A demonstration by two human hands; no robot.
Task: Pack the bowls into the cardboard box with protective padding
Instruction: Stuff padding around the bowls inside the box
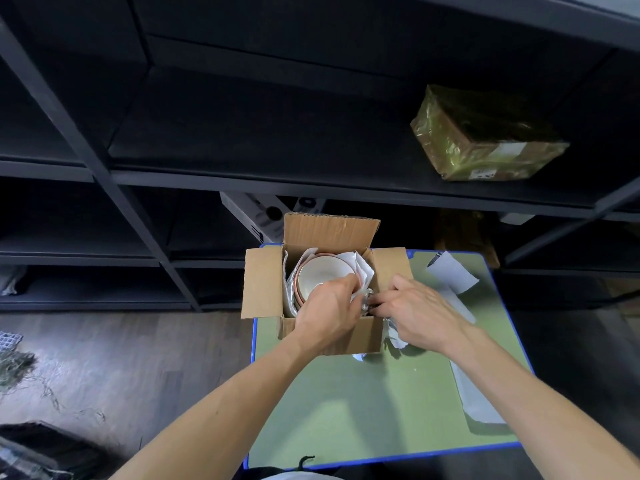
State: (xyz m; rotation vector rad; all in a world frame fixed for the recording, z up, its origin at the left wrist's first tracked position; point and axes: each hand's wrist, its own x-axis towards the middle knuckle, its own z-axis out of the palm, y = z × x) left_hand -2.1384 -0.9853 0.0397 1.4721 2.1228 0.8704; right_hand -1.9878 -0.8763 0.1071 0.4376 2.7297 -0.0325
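An open cardboard box (261,282) stands at the far left of a green table top (363,403). Inside it lies a white bowl with a pink rim (320,273), tilted on its side, with white padding paper (362,266) tucked around it. My left hand (329,311) reaches into the box over the near wall, its fingers curled on crumpled white paper beside the bowl. My right hand (420,311) comes in over the box's right side and pinches the same paper wad at the box's right inner edge. What lies under the hands is hidden.
Loose white paper sheets lie on the table at the right (453,271) and along the right edge (476,396). A dark shelf unit (242,181) stands behind, with a plastic-wrapped parcel (485,136) on it. Wood floor lies to the left.
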